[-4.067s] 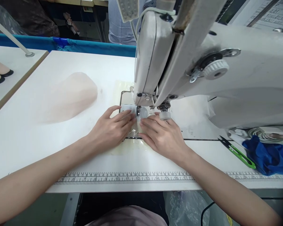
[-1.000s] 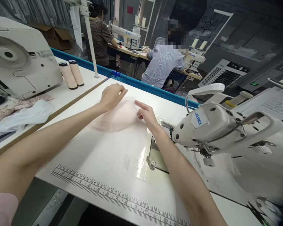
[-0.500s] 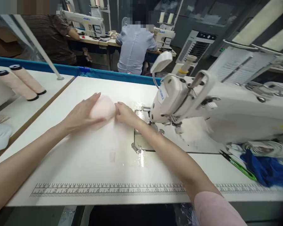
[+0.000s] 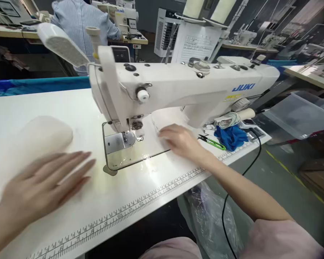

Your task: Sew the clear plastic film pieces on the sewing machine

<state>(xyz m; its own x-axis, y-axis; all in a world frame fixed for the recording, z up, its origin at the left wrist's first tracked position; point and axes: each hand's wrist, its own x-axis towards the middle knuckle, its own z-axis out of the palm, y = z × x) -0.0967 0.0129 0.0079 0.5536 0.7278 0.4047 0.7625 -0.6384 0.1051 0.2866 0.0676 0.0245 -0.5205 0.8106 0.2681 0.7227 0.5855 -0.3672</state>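
My left hand (image 4: 45, 180) hovers low over the white table (image 4: 129, 187), fingers stretched out and blurred, holding nothing. A pale pink padded fabric piece (image 4: 40, 138) lies just beyond it. My right hand (image 4: 182, 142) rests under the arm of the white JUKI sewing machine (image 4: 178, 90), on a white fabric piece (image 4: 166, 122) lying on the machine bed; its fingers are blurred. The metal needle plate (image 4: 117, 142) sits between my two hands.
Green thread snips (image 4: 212, 143) and a blue cloth (image 4: 230, 136) lie right of my right hand. A ruler strip (image 4: 140, 207) runs along the table's front edge. A black cable (image 4: 240, 187) hangs off it. A person in a striped shirt (image 4: 81, 21) sits behind.
Both hands have let go of the pink padded piece. My right hand moved right to the white fabric under the machine arm; my left drew back toward me. My view swung right.
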